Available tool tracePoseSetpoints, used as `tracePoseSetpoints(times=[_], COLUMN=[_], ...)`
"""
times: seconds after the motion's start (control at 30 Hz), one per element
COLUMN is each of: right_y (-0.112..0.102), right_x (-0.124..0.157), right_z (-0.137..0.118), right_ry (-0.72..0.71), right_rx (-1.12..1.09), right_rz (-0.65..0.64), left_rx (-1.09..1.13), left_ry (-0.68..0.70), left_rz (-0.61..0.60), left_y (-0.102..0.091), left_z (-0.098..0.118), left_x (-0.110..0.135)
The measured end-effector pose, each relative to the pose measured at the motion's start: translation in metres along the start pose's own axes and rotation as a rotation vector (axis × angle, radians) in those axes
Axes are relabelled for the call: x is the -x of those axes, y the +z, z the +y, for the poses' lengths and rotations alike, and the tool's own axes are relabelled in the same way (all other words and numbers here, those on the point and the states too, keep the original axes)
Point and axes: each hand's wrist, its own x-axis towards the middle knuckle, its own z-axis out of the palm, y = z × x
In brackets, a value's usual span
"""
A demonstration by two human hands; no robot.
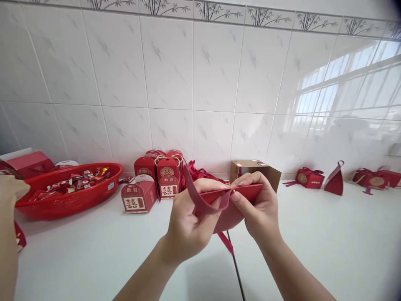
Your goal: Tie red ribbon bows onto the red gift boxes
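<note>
Above the table's middle I hold a dark red gift bag (224, 219), its top edge pinched together. My left hand (192, 217) grips the bag's left side, with fingertips and thumb against the upper edge. My right hand (261, 209) wraps the right side, its thumb and fingertips pressing by a small gold fastener (232, 190). A red strap (200, 202) loops up from the fastener and hangs in front of my left fingers. Below the bag dangles a red ribbon end (226, 243). My fingers cover much of the bag.
To the left, a red basin (62, 205) holds wrapped sweets. Red candy boxes (139, 194), a ribbon heap (203, 173) and a cardboard box (266, 169) stand along the tiled wall. Farther right are a ribboned box (310, 179) and a pointed bag (334, 182). A person's beige sleeve (8, 225) enters at left.
</note>
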Motion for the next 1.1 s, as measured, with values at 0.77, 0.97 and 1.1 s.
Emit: tracePoseSetpoints(times=[0.77,0.97,1.1], right_y=[-0.012,-0.011,-0.010], right_x=[-0.009,-0.009,-0.008], right_z=[-0.010,-0.008,-0.008], right_ry=[-0.613,-0.605,-0.596], right_rx=[0.496,0.541,0.557], right_rz=[-0.270,-0.319,-0.321], left_rx=[0.209,-0.186,-0.318], left_ry=[-0.468,-0.439,-0.395], left_rz=[-0.006,-0.115,-0.117], left_y=[-0.044,-0.043,-0.036], left_z=[0.013,0.020,0.021], left_x=[-0.015,-0.014,-0.012])
